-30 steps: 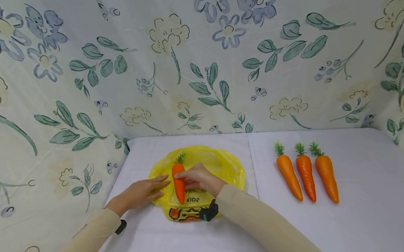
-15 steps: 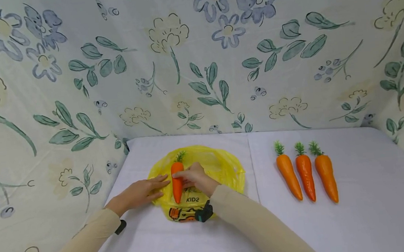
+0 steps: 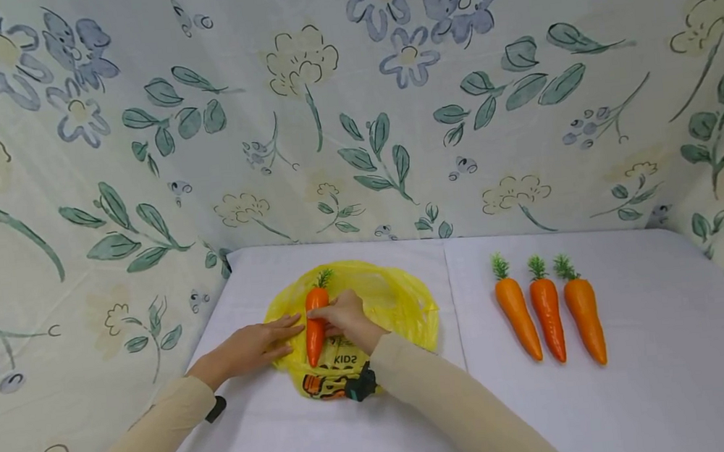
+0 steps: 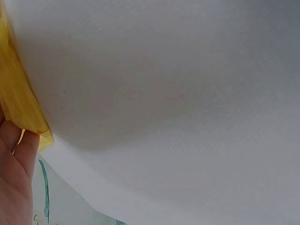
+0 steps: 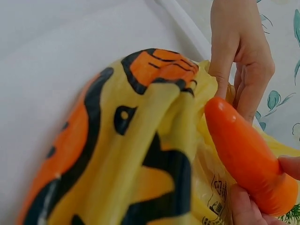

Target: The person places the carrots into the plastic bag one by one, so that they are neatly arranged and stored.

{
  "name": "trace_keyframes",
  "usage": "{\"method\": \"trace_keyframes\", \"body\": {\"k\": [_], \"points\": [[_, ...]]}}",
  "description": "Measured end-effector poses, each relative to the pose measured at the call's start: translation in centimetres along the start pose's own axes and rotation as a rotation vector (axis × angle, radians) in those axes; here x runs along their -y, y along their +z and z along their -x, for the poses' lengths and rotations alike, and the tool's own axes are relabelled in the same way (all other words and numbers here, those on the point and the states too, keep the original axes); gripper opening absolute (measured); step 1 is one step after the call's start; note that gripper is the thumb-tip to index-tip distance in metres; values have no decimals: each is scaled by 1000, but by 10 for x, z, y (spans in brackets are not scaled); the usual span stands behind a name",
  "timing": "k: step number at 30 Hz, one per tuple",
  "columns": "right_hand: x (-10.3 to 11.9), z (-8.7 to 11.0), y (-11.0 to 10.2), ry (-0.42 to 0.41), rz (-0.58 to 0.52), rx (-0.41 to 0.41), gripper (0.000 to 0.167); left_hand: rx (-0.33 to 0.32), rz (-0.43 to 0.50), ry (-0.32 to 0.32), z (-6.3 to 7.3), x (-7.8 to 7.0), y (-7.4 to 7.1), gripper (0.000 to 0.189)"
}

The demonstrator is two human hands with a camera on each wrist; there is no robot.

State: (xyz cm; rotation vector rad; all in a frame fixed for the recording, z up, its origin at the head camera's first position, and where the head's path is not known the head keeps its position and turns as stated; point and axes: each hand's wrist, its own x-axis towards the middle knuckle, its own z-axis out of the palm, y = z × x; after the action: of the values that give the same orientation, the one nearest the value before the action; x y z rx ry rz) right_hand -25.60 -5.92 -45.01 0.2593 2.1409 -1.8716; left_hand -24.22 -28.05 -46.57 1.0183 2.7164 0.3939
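Between thumb and fingers my right hand (image 3: 353, 320) pinches an orange toy carrot (image 3: 317, 300), green leaves pointing away from me. It is over the left part of a yellow plastic bag (image 3: 409, 309) spread on the white-covered table. The right wrist view shows the carrot's rounded tip (image 5: 220, 112) close, with a thumb (image 5: 290, 166) on its side. My left hand (image 3: 249, 349) rests at the bag's left edge, fingers extended. Its fingertips are partly hidden by the bag's folds in the right wrist view. The left wrist view catches only part of that hand (image 4: 16, 173) at the yellow plastic.
Three more toy carrots (image 3: 548, 321) lie side by side on the right of the white cloth (image 3: 678, 377), leaves toward the back. A floral fabric backdrop (image 3: 351, 110) rises behind the table and along its left side.
My right hand has shifted slightly left, bringing the carrot closer to the left hand, and the carrot's tip has swung a little left. My left hand stays in place on the bag.
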Motion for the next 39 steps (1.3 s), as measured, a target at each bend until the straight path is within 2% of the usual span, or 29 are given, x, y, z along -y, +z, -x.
{"method": "trace_keyframes", "body": {"k": [13, 24, 31, 39], "points": [[-3, 1, 7, -26, 83, -37, 35, 5, -5, -18, 0, 0, 0, 52], [-5, -5, 6, 15, 53, -3, 47, 1, 0, -7, 0, -1, -2, 52], [-4, -2, 1, 10, 68, 38, 34, 10, 13, -2, -1, -1, -3, 52], [-2, -3, -2, 41, 84, 60, 33, 13, 5, -4, -1, 1, -2, 51]]}}
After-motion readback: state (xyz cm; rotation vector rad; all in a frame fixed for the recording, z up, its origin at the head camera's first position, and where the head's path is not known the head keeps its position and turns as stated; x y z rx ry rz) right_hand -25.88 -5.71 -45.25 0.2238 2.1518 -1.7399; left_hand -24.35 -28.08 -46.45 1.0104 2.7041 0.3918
